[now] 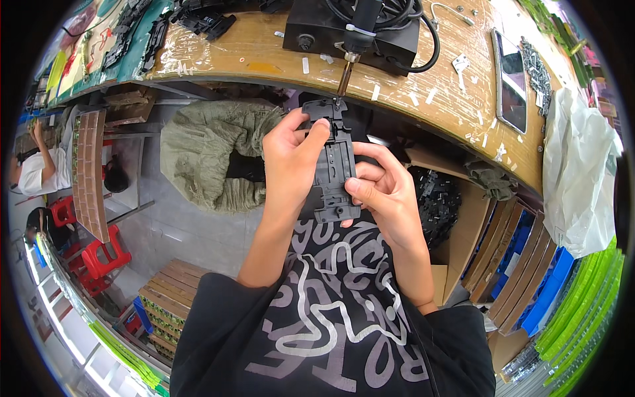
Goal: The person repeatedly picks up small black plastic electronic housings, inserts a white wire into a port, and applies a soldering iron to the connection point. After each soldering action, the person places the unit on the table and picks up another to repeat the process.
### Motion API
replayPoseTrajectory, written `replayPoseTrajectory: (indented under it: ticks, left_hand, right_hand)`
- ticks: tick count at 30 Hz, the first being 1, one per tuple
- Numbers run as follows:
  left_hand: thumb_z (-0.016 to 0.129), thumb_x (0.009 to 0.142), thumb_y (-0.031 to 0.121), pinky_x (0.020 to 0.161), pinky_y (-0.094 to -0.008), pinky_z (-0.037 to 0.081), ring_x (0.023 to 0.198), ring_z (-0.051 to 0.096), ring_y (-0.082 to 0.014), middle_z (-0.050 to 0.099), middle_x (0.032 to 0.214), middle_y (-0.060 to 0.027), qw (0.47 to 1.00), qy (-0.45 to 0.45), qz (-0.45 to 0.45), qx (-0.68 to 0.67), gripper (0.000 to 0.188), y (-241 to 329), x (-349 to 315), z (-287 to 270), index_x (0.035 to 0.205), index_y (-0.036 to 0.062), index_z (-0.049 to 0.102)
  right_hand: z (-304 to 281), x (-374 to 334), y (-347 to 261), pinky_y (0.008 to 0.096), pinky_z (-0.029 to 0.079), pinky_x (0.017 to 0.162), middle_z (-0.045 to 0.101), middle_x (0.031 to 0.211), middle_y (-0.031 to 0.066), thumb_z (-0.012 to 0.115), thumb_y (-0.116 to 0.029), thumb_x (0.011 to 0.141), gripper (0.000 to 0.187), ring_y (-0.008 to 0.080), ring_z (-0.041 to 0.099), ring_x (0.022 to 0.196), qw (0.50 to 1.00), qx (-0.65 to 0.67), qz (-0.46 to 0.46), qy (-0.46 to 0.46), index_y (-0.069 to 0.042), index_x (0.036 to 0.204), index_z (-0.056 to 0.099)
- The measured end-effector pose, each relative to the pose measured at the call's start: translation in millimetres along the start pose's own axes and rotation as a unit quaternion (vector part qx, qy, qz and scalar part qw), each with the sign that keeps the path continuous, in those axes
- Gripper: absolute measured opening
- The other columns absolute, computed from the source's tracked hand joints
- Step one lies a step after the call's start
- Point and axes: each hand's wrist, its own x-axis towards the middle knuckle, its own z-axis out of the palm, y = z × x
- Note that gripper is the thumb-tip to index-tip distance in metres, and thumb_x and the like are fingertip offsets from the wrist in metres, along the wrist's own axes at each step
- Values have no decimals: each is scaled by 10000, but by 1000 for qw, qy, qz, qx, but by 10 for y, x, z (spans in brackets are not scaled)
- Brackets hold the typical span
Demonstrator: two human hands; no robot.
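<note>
Both hands hold a long black moulded plastic part (334, 169) in front of my chest, near the bench edge. My left hand (291, 155) grips its upper left side, thumb pressed on the top face. My right hand (383, 185) pinches the right edge lower down, with the thumb on the face and the fingers behind. At the part's far end, the tip of an upright electric screwdriver (357, 33) comes down at a small screw spot; whether it touches I cannot tell. The underside of the part is hidden.
On the wooden bench (258, 46) sit a black box with cables (304, 40), a phone (509, 79), a heap of screws (534, 69) and more black parts (205, 23). A white plastic bag (572, 172) hangs at right. Below is a carton of black parts (433, 205). Another person (43, 165) sits far left.
</note>
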Motion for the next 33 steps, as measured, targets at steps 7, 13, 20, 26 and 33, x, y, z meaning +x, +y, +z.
replayPoseTrajectory:
  ticks: [7, 13, 20, 26, 33]
  left_hand:
    - [532, 799, 79, 429, -179, 355, 498, 481, -29, 578, 621, -36, 1000, -5, -4, -4, 115, 18, 6, 3, 860, -18, 542]
    - [537, 796, 88, 418, -183, 356, 491, 488, -37, 579, 620, -40, 1000, -4, -8, -6, 129, 8, 24, 2, 869, -18, 541]
    - [538, 797, 93, 409, -187, 356, 483, 488, -39, 575, 613, -45, 1000, 0, -1, 1, 119, -3, 47, -2, 851, -13, 538]
    - [538, 798, 93, 403, -188, 344, 476, 483, -37, 569, 606, -43, 1000, 0, -5, -16, 104, 20, 40, 33, 817, -9, 527]
    - [543, 807, 107, 422, -180, 358, 492, 482, -30, 562, 622, -26, 999, -22, -12, -27, 123, -15, 54, -24, 849, -8, 529]
  right_hand:
    - [11, 4, 5, 254, 527, 490, 569, 790, 93, 572, -14, 761, 375, 108, 547, 659, 1000, 6, 2, 1, 43, 1099, 421]
    - [14, 22, 6, 254, 527, 486, 572, 793, 96, 576, -19, 761, 378, 109, 552, 664, 1000, 11, 6, 3, 38, 1102, 424]
    - [34, 21, -31, 254, 527, 481, 573, 794, 100, 576, -22, 763, 371, 111, 556, 662, 1000, 1, 1, 6, 40, 1096, 427]
    - [21, 26, -25, 251, 526, 481, 570, 784, 97, 575, -18, 762, 363, 107, 547, 643, 1000, 11, 1, 1, 46, 1088, 428]
    - [24, 32, -11, 253, 527, 482, 568, 781, 98, 573, -12, 762, 365, 112, 550, 646, 1000, 6, -6, 3, 48, 1090, 424]
